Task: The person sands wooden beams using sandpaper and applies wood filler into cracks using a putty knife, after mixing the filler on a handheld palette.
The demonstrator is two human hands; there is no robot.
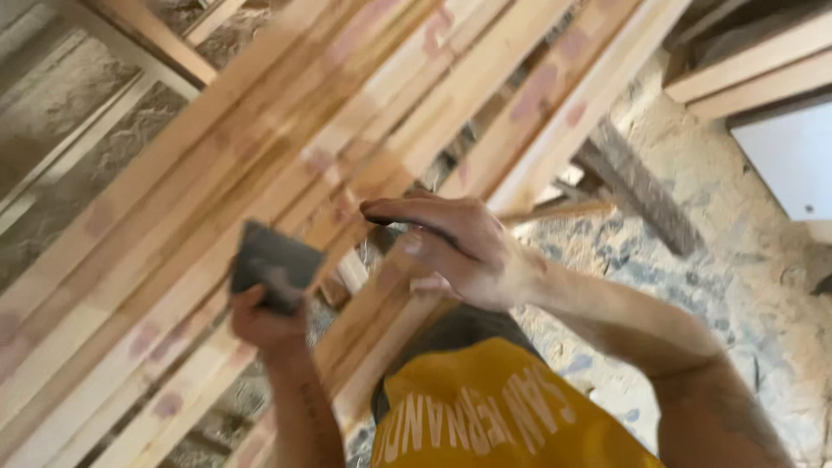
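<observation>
Nearest the camera, the left hand (264, 322) is closed around a dark grey flat scraper (276, 263), its blade raised against the wooden slats (260, 165). The right hand (459, 247) rests beside it on the same stack, fingers curled loosely, pinching nothing visible. Beyond lies a dusty concrete floor (693, 260); motion blur obscures detail.
</observation>
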